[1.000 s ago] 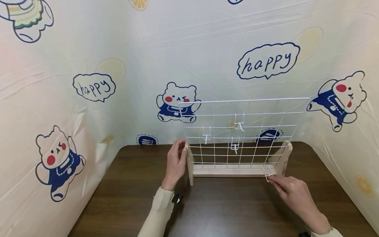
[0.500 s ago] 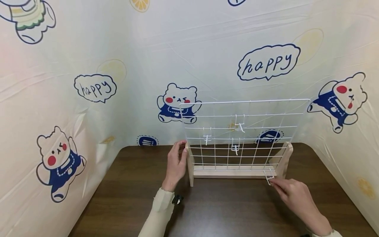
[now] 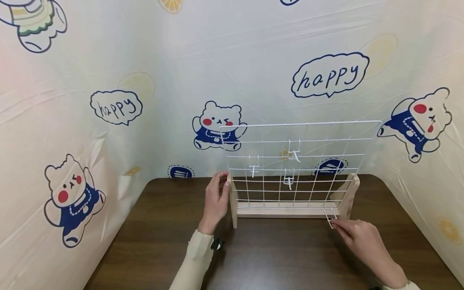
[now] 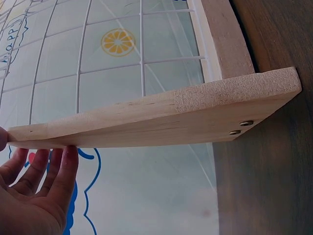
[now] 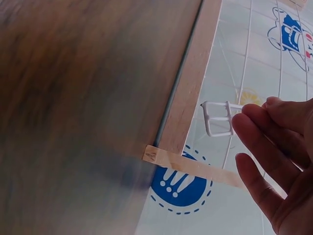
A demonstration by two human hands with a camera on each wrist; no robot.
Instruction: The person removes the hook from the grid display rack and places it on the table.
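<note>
A white wire grid rack (image 3: 301, 123) stands upright between two pale wooden side pieces. My left hand (image 3: 215, 201) holds the left side piece (image 3: 233, 205) near its top; in the left wrist view the thumb lies on one face, the fingers (image 4: 68, 164) against the other. Low in front of the grid's right end, my right hand (image 3: 364, 243) pinches a small white wire hook (image 3: 331, 219) between thumb and fingers. Its square frame (image 5: 206, 119) points away from the fingertips in the right wrist view. Three similar hooks hang on the grid: an upper one (image 3: 294, 154), a left one (image 3: 254, 170) and a lower one (image 3: 288, 182).
The rack stands on a dark brown wooden table (image 3: 275, 257), its wooden base bar (image 3: 282, 213) joining the sides. A pale cloth (image 3: 163, 60) printed with bears and lemon slices surrounds the table at the back and both sides.
My right hand has shifted the pinched hook slightly down and to the right, and the hook's tilt has changed. The left hand keeps its hold on the side piece.
</note>
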